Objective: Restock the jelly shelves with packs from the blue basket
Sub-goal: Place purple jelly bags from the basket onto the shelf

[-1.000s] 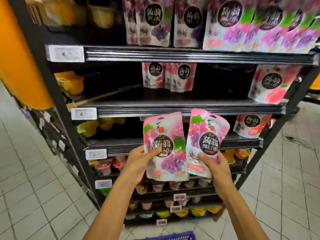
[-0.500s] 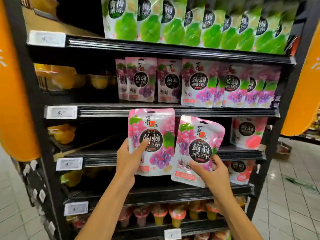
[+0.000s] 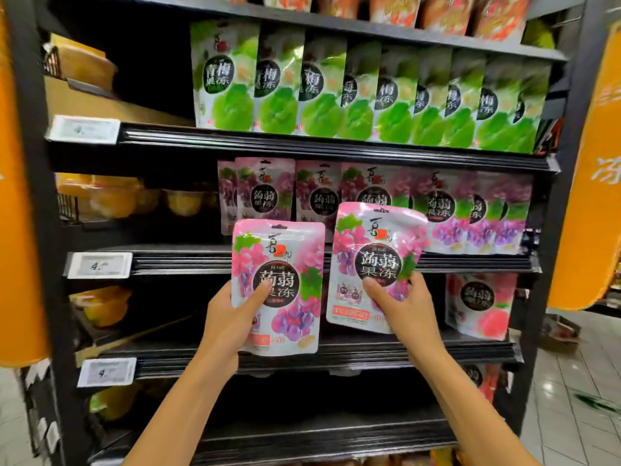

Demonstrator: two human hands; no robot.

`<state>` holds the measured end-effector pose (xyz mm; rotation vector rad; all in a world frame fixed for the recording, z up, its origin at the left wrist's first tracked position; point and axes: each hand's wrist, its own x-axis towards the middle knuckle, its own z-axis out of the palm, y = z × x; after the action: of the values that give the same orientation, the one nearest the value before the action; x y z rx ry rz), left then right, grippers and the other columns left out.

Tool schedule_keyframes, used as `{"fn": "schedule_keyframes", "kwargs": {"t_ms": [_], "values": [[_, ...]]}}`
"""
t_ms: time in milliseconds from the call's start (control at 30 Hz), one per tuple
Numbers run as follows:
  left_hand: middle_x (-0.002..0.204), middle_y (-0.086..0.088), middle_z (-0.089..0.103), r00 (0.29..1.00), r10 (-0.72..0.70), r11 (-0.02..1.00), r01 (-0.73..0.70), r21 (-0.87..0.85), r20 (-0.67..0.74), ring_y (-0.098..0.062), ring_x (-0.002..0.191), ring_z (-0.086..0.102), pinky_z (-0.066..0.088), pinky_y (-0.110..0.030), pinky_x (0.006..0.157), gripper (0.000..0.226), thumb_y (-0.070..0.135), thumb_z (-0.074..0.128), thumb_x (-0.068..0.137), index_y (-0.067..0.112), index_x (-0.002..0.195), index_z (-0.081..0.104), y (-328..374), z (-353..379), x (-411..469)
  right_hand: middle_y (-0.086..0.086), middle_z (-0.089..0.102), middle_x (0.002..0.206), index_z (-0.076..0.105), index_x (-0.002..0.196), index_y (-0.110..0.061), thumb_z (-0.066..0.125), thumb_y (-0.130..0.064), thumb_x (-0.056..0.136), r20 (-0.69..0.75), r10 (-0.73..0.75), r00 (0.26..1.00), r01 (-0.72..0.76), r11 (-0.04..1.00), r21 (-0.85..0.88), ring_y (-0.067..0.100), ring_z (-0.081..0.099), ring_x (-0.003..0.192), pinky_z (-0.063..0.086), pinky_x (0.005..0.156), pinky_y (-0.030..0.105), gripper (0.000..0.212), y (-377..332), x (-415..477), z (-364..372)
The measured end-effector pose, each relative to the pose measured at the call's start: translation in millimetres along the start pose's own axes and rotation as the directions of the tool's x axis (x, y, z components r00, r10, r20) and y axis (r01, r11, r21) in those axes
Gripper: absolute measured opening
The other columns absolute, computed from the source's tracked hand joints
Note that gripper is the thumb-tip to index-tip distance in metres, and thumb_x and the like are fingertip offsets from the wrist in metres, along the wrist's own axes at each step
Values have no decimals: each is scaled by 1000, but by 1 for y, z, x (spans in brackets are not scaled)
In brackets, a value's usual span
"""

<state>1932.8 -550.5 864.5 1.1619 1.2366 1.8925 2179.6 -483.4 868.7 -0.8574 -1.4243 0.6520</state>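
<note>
My left hand point(image 3: 232, 317) grips a pink grape jelly pack point(image 3: 289, 264) by its lower left edge, held upright in front of the shelves. My right hand point(image 3: 403, 307) holds a second grape jelly pack point(image 3: 373, 247) by its lower right part, tilted slightly right and raised higher. Behind them a row of matching grape packs point(image 3: 447, 210) stands on the grape shelf point(image 3: 188, 260), filling its right part. The blue basket is out of view.
Green plum jelly packs point(image 3: 336, 92) line the shelf above. Peach packs point(image 3: 477, 304) stand at the right of the shelf below. Yellow jelly cups point(image 3: 111, 196) sit at the left of several shelves. Orange pillars point(image 3: 584, 183) flank the rack. Tiled floor shows at the right.
Both hands have lifted the two packs from the lower shelves up to the grape shelf level. My view has tilted upward and the basket has dropped out of sight.
</note>
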Motion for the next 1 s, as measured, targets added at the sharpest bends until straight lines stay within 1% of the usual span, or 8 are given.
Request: {"fn": "schedule_keyframes", "kwargs": {"t_ms": [267,400,533,600,767,833,900,1000], "values": [[89,3,78,1000,-20,1000,19,-20,-6,-12,76,75,56,-26,51,28,38,71,84,23,107,67,1,2,16,-8,70,104,58,111,-27,82,-51,68,25,-1,1000,1,1000,26,11,69,95,56,84,34,55,-6,30,12],[92,1,78,1000,-27,998,28,-62,9,-15,81,75,57,-27,60,30,39,72,82,22,106,69,1,3,25,-6,70,110,58,118,-25,85,-48,67,43,12,999,-15,998,58,15,69,101,56,91,45,62,-9,45,17],[91,0,78,999,-34,994,34,-106,4,-16,80,76,57,-28,59,27,36,73,81,23,105,69,5,7,34,-4,69,110,58,117,-24,87,-45,66,15,-8,1000,7,998,59,17,67,102,55,90,40,62,-21,67,27],[92,-1,78,999,-30,992,31,-119,10,-18,82,76,57,-30,61,27,35,73,82,23,106,69,8,9,38,-4,65,118,54,126,-21,86,-48,65,-18,-22,1000,22,999,23,18,62,110,51,92,36,74,-27,81,34],[92,-2,78,1000,-17,987,20,-160,19,-18,80,76,57,-25,54,24,30,72,85,19,107,69,13,15,42,10,46,147,32,149,-8,84,-53,67,-91,-3,996,-3,998,-69,29,44,135,39,109,45,106,-34,117,55],[93,-3,78,999,-12,986,17,-166,30,-18,81,76,57,-25,54,25,29,72,85,19,107,69,15,17,44,11,42,150,25,151,-4,82,-53,69,-129,-14,992,1,995,-101,30,41,137,38,106,41,111,-37,125,65],[94,-2,78,999,-9,987,14,-160,35,-19,82,76,58,-27,56,26,30,72,85,19,108,69,16,20,46,11,50,141,27,148,-3,81,-52,71,-158,-42,987,25,993,-111,31,48,129,40,91,34,106,-38,128,76],[94,-2,78,999,-7,988,12,-154,36,-20,85,75,59,-28,59,27,31,73,84,19,109,69,15,22,49,-1,57,89,37,133,-4,80,-52,73,-153,-106,982,81,983,-163,20,56,80,39,63,19,88,-34,127,87]]}}
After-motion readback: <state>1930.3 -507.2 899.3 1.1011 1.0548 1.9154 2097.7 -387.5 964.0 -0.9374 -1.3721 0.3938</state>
